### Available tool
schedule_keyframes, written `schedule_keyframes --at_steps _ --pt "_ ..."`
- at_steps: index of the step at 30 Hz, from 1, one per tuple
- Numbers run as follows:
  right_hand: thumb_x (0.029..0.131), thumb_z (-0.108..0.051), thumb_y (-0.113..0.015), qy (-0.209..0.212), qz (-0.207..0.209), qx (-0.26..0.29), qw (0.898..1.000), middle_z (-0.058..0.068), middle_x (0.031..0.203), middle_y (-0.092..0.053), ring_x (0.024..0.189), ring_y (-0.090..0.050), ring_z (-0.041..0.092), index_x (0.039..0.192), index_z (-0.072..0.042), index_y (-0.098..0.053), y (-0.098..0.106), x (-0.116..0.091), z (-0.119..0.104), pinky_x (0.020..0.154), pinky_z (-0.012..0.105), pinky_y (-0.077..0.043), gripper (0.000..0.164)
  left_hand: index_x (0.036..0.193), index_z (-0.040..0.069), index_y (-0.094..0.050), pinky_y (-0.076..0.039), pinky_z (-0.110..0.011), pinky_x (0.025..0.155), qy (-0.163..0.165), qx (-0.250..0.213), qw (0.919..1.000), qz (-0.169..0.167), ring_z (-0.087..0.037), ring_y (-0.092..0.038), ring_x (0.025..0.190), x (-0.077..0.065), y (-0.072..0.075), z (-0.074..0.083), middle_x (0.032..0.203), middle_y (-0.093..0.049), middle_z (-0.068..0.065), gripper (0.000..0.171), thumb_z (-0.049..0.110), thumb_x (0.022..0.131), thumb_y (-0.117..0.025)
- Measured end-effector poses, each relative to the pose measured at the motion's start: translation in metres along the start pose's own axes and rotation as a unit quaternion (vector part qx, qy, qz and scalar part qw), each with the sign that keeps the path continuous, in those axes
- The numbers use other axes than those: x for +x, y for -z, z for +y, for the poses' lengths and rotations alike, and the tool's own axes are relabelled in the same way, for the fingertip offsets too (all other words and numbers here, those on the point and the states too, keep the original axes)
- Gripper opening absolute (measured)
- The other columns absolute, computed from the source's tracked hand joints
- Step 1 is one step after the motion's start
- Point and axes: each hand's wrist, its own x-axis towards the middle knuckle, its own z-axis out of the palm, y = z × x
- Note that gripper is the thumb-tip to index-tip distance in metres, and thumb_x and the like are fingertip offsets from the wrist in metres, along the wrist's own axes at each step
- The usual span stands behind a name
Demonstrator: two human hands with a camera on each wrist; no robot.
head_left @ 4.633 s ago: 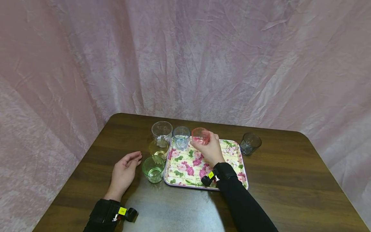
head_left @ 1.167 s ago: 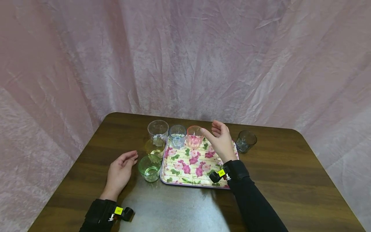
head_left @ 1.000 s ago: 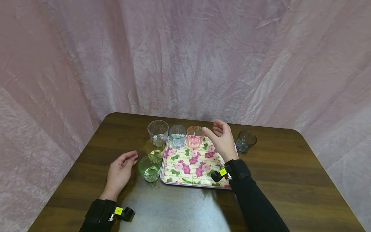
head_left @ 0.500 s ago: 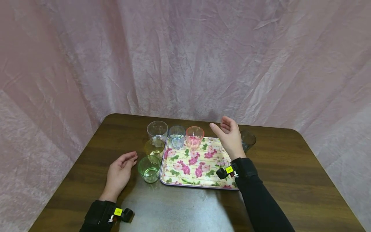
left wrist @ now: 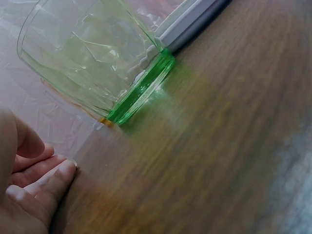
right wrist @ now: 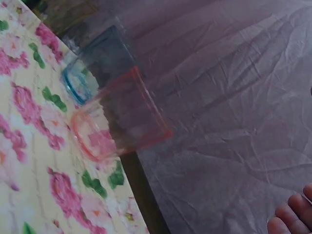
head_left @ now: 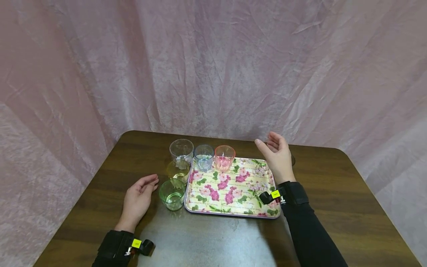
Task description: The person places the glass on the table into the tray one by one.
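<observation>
My right hand is above the right back corner of the floral tray, its fingers loosely bent and holding nothing. Behind it a dark grey glass is almost wholly hidden. On the tray's back left part stand a blue glass and a pink glass, side by side and upright. My left hand rests on the table, relaxed, with nothing in it. Just right of its fingers stands a green glass, upright on the table beside the tray's left edge.
Behind the green glass, along the tray's left side, are a yellow glass and a clear glass on the wooden table. A pink curtain hangs beyond the table's back edge.
My right hand has let go of the pink glass, which now stands on the tray, and has moved right to the dark glass. The left hand has stayed in place.
</observation>
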Motion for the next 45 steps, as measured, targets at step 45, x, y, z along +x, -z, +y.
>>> schedule_keyframes --at_steps 45 --pt "0.102 -0.053 -0.075 -0.067 0.081 -0.106 0.989 0.016 0.172 -0.034 0.159 -0.038 0.034 0.172 -0.008 -0.029 0.070 0.006 0.052 0.135 0.050 -0.034 0.095 0.149 0.000 -0.064 -0.051 -0.002 0.094 0.008 -0.010 0.9999 -0.008 -0.033 -0.068 0.135 -0.001 0.000 0.000 0.150 -0.067 -0.022 0.038 0.012 0.116 -0.049"
